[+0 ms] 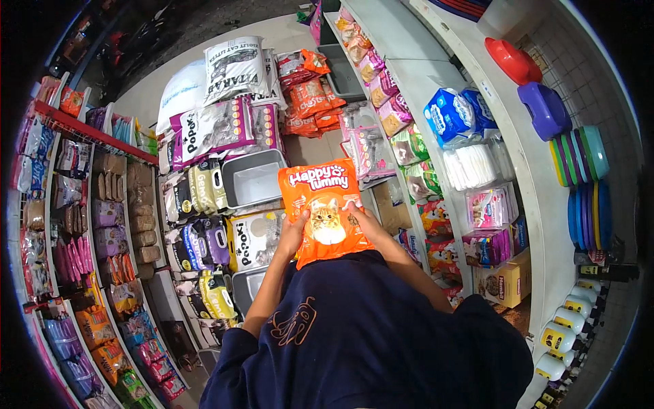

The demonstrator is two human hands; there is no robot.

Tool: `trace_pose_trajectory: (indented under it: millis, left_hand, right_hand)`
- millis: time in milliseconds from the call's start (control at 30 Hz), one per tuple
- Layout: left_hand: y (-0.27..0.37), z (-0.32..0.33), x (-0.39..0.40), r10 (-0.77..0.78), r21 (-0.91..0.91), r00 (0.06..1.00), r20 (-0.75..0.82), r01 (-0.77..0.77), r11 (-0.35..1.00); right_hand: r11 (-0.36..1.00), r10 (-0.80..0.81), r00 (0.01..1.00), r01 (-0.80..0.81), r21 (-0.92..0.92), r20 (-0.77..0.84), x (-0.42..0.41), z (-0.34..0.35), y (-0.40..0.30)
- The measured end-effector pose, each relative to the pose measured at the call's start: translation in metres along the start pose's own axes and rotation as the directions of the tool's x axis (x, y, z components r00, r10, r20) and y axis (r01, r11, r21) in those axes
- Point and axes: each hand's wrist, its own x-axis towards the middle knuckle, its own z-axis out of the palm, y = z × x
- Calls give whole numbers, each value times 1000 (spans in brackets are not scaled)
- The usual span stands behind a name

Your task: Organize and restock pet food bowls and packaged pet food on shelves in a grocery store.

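Note:
An orange bag of cat food (327, 209) with a cat picture on its front is held close to my body, between both hands. My left hand (295, 231) grips its left edge, thumb on the front. My right hand (365, 222) grips the right edge in the same way. The fingers behind the bag are hidden. Just beyond the bag, to the left, lies a grey plastic litter tray (254, 179), and white-and-purple bags of cat litter (212, 134) are stacked past it.
Shelves of packaged pet goods (110, 227) stand at the left. On the right, a shelf unit holds diaper packs (449, 115) and boxes (503, 281). Orange bags (309, 97) are piled on the floor ahead, beside another grey tray (345, 71).

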Motion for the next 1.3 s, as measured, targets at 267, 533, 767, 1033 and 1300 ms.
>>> trace_pose_trajectory:
  millis: [267,533,767,1033,1300]
  left_hand:
    - [-8,-9,-4,-71,-35,997,27,72,997]
    - [-20,-23,-4,-63,-99,998,-16,61,993]
    - [-21,-24,-13,-27,69,999,-32,29,997]
    - [-24,-26,-17,-89,68,995,-55,92,993]
    - [-16,-23,-14,-113,17,994,-10,113,993]
  right_hand:
    - [999,-12,1000,12,33,14,-5,9,9]
    - [985,-168,986,168,31,5,-4,15,27]
    - [996,-25,1000,23,90,17,-17,15,32]
    - [984,38,999,-40,172,13,-18,15,44]
    - [995,-31,998,36,92,-54,-18,17,37]
